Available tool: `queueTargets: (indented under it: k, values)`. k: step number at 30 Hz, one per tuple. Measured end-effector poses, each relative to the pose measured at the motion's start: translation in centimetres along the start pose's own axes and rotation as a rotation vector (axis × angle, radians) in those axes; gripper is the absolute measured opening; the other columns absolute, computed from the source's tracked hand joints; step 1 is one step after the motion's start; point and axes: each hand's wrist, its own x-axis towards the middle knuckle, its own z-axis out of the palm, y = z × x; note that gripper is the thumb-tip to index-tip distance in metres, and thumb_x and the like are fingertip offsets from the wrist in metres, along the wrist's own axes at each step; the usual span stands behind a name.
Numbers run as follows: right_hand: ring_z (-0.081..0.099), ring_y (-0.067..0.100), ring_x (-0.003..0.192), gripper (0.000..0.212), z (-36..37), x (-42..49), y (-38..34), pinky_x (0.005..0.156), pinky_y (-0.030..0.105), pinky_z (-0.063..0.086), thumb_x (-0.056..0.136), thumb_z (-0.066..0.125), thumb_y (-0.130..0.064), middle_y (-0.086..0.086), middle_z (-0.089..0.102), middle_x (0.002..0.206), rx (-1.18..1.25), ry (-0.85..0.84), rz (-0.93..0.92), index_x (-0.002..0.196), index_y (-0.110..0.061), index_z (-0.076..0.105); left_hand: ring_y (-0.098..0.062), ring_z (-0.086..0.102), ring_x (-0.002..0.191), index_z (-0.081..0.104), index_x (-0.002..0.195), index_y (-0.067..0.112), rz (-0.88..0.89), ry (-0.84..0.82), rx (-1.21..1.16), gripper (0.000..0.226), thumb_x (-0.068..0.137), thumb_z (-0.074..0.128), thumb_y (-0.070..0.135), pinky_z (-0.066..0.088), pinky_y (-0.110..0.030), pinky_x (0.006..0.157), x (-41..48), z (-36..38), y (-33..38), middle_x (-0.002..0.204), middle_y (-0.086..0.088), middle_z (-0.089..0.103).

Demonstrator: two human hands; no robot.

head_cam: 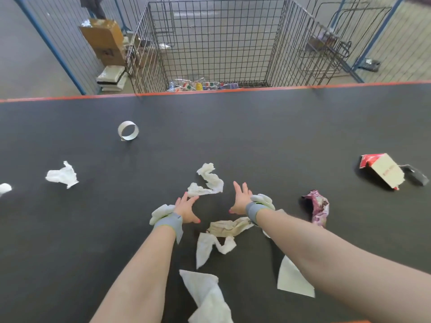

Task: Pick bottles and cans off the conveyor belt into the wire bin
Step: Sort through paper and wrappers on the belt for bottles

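My left hand (187,209) and my right hand (241,199) reach out over the dark conveyor belt (256,127), both open with straight fingers and holding nothing. Each wrist wears a grey band. Between and just beyond them lies a twisted white tissue (208,180). The wire bin (219,43) stands past the belt's far orange edge, with several bottles and cans (200,86) on its floor. No bottle or can shows on the belt.
Litter on the belt: a tape ring (127,130), crumpled tissues (62,175), paper scraps (224,231), a pink wrapper (318,207), a torn red-and-white carton (384,170). Cardboard boxes (105,40) and blue fence frames stand behind.
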Motion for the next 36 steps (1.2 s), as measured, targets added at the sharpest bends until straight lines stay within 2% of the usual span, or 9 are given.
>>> queueTargets:
  k: [5,11,14,17,20,25,29,33,36]
  values:
    - [0.0,0.033,0.149,0.107,-0.6,1.2,-1.6,0.121,0.046,0.013,0.083,0.072,-0.036,0.006,-0.012,0.162,0.036,-0.006,-0.105,0.154,-0.029,-0.008,-0.032,0.0,0.148,0.022,0.151,0.028,-0.007,0.091,-0.113,0.081,0.085,0.069,0.027,0.012,-0.041,0.119,1.0,-1.2,0.2,0.161,-0.009,-0.003]
    - [-0.016,0.03,0.148,0.12,0.3,2.2,-1.2,0.12,0.053,0.007,0.068,0.078,-0.055,0.0,-0.016,0.161,-0.244,-0.138,-0.263,0.153,-0.037,-0.005,-0.023,-0.014,0.148,0.003,0.153,0.03,-0.099,0.209,-0.095,0.093,0.086,0.066,0.037,0.004,-0.058,0.115,1.6,-1.4,-1.1,0.16,0.003,-0.014]
    - [-0.008,0.036,0.148,0.115,0.0,3.2,-0.1,0.118,0.055,0.01,0.07,0.072,-0.062,0.004,-0.014,0.161,-0.4,-0.131,-0.135,0.153,-0.036,-0.004,-0.025,-0.018,0.147,-0.005,0.152,0.031,-0.181,0.246,-0.036,0.098,0.084,0.065,0.043,0.003,-0.061,0.113,1.9,-2.0,-3.0,0.159,0.002,-0.019]
    - [-0.004,0.038,0.147,0.098,-0.5,4.1,-0.6,0.116,0.058,0.011,0.081,0.055,-0.068,0.006,-0.011,0.161,-0.254,-0.017,0.019,0.154,-0.036,-0.001,-0.029,-0.019,0.146,-0.007,0.153,0.028,-0.292,0.247,-0.035,0.098,0.086,0.064,0.041,0.007,-0.062,0.115,2.1,-2.8,-4.8,0.158,-0.002,-0.022]
    - [-0.01,0.031,0.149,0.085,-0.9,4.7,-3.0,0.115,0.063,0.008,0.088,0.044,-0.064,-0.002,-0.01,0.162,-0.218,0.083,-0.045,0.154,-0.036,0.0,-0.031,-0.02,0.145,-0.006,0.153,0.025,-0.336,0.252,-0.082,0.098,0.086,0.064,0.038,0.011,-0.06,0.115,2.9,-3.5,-6.0,0.158,-0.004,-0.023]
    - [-0.007,0.028,0.149,0.085,-0.8,5.5,-9.4,0.12,0.048,0.005,0.091,0.053,-0.053,-0.003,-0.01,0.162,-0.121,-0.041,-0.271,0.154,-0.035,-0.001,-0.031,-0.02,0.146,-0.007,0.153,0.024,-0.38,0.284,-0.018,0.093,0.089,0.06,0.034,0.008,-0.063,0.114,3.0,-4.5,-7.2,0.158,-0.004,-0.023]
    - [-0.004,0.025,0.15,0.076,-0.4,6.5,-13.4,0.119,0.046,0.004,0.097,0.048,-0.046,-0.004,-0.004,0.163,-0.129,-0.062,-0.385,0.155,-0.03,0.001,-0.033,-0.024,0.144,-0.008,0.152,0.026,-0.453,0.338,0.124,0.091,0.088,0.057,0.021,0.002,-0.066,0.111,3.4,-4.0,-10.1,0.157,-0.005,-0.025]
    - [0.0,0.028,0.149,0.077,0.6,8.2,-13.2,0.12,0.047,0.01,0.095,0.042,-0.055,-0.002,-0.006,0.162,-0.17,-0.099,-0.233,0.154,-0.031,-0.001,-0.035,-0.021,0.144,-0.015,0.152,0.025,-0.483,0.352,0.109,0.092,0.088,0.051,0.012,0.002,-0.069,0.109,4.0,-3.3,-11.4,0.157,-0.009,-0.024]
    - [0.007,0.032,0.147,0.074,0.6,8.1,-12.5,0.116,0.057,0.009,0.094,0.042,-0.054,0.004,0.003,0.161,-0.165,0.066,-0.093,0.153,-0.027,0.007,-0.038,-0.017,0.145,-0.014,0.152,0.023,-0.531,0.384,0.149,0.09,0.089,0.048,0.007,0.006,-0.069,0.11,4.1,-3.4,-11.4,0.157,-0.017,-0.021]
